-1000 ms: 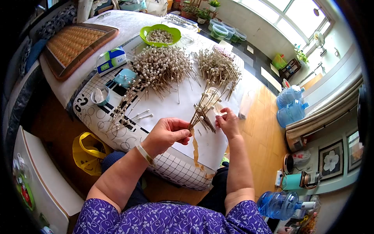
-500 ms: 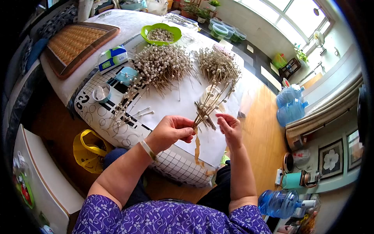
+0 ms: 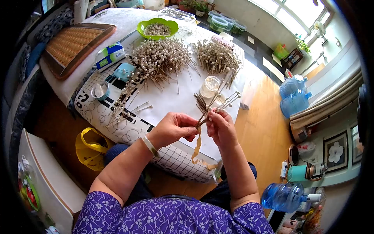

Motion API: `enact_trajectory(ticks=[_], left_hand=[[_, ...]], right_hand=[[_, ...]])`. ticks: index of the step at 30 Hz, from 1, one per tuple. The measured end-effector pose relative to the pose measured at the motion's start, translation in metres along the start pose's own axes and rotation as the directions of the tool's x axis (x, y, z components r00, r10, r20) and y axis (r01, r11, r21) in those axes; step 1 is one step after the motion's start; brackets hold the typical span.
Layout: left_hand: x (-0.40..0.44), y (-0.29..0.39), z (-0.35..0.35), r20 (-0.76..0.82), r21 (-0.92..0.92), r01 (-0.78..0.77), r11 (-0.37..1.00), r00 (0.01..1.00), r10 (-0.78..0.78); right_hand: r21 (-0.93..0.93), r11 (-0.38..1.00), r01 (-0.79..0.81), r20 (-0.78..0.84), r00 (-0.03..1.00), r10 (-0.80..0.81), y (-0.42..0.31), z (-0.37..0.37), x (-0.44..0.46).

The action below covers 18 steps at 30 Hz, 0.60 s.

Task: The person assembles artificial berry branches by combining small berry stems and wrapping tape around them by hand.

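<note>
My left hand [image 3: 176,128] pinches the lower end of a small bunch of thin stems [image 3: 226,102] tipped with white beads. My right hand [image 3: 221,126] is closed on the same bunch higher up, just below the beads. A crinkled tan strip [image 3: 197,146] hangs from the bunch beneath my left fingers. Behind the hands, short bare sticks [image 3: 200,103] lie on white paper [image 3: 167,105], near a round clear tub [image 3: 210,85]. Two large heaps of beaded stems, a left one [image 3: 159,60] and a right one [image 3: 218,56], lie farther back.
A green bowl of beads [image 3: 157,29], a tissue pack [image 3: 110,56] and a small cup [image 3: 100,90] stand on the table. Loose beaded stems [image 3: 130,113] lie at left. A yellow bag [image 3: 90,149] is on the floor; water bottles [image 3: 284,197] are at right.
My right hand has moved in from beside the bunch and closed on its stems. The bunch now leans more to the right, uncovering the round tub.
</note>
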<state>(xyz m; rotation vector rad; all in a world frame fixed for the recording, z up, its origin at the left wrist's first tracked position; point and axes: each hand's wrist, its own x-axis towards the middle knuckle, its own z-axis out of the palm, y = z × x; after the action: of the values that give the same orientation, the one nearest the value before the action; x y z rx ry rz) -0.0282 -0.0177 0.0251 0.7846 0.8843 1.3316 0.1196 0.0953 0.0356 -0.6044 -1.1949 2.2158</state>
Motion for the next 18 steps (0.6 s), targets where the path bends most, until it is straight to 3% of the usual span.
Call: enact_trajectory(ticks=[3, 9, 11, 18], left_hand=[[0.003, -0.002, 0.0, -0.075, 0.068, -0.021, 0.997, 0.997, 0.027], [0.004, -0.011, 0.003, -0.125, 0.404, -0.161, 0.9, 0.965, 0.229], [0.005, -0.014, 0.0, -0.026, 0.609, -0.279, 0.742, 0.928, 0.371], [0.004, -0.011, 0.005, -0.063, 0.687, -0.24, 0.686, 0.92, 0.386]], right_hand=[[-0.004, 1.0, -0.024, -0.025, 0.999, 0.024, -0.001, -0.003, 0.005], [-0.045, 0.997, -0.062, -0.049, 0.997, 0.06, 0.004, -0.009, 0.015], [-0.065, 0.996, -0.067, -0.057, 0.996, 0.063, 0.004, -0.01, 0.015], [0.003, 0.998, -0.06, 0.087, 0.994, 0.06, 0.003, -0.017, 0.013]])
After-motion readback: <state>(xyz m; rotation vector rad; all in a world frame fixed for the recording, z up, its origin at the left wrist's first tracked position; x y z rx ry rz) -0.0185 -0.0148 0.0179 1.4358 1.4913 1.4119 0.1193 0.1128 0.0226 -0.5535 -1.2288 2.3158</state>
